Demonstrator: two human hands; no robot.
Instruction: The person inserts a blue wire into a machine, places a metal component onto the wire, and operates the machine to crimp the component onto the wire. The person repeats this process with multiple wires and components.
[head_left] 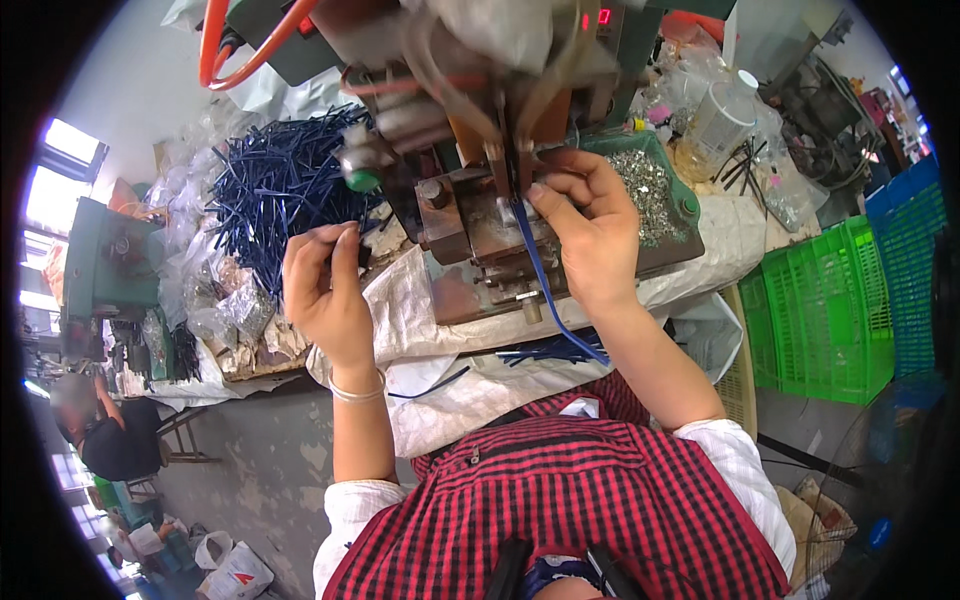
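My right hand is closed at the machine's working head, thumb and fingers pinching the upper end of a narrow blue strip. From there the strip hangs down over the machine's front toward my lap. Two metal arms of the bench machine come down right beside those fingertips; the upper parts are blurred. My left hand is held up left of the machine, fingers curled and thumb against them; whatever is between them is hidden. Close behind it lies a large heap of dark blue strips.
A green tray of small metal pieces adjoins the machine's right side. Beyond it stands a clear plastic jar. More blue strips lie on cloth over my lap. Green crates stand at right; another person sits far left.
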